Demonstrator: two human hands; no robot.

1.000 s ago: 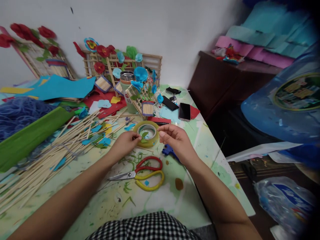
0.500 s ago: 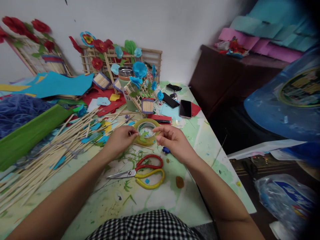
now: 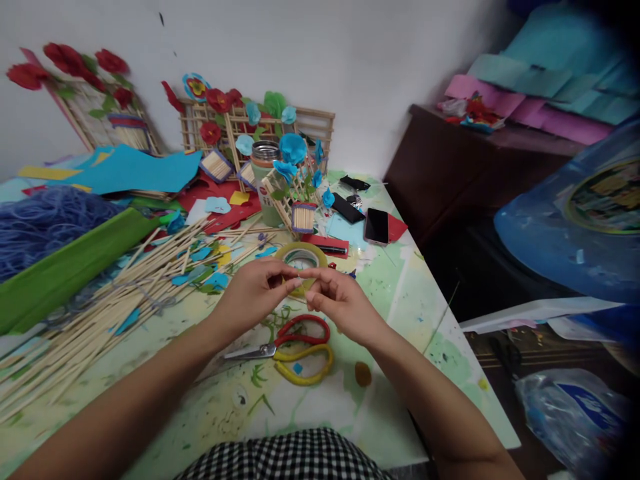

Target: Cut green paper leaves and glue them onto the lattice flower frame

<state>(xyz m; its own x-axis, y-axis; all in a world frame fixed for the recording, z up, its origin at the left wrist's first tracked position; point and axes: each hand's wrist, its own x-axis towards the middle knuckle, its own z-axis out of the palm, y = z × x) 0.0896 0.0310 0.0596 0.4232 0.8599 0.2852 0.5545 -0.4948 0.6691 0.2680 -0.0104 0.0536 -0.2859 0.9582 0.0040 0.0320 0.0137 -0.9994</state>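
My left hand is closed in a pinch, its fingertips meeting those of my right hand in front of the tape roll. The right fingers are curled with thumb and index close together. Whatever lies between the fingertips is too small to make out. Just below both hands, the scissors with red and yellow handles lie on the table, blades pointing left. Behind the tape roll is a dark pen on red paper.
Thin wooden sticks and a green paper roll cover the left side. Stick frames with paper flowers and a jar stand at the back. A phone lies at the back right.
My left hand has moved right, so the two hands' fingertips now meet; before, there was a gap between them. The view has shifted slightly.
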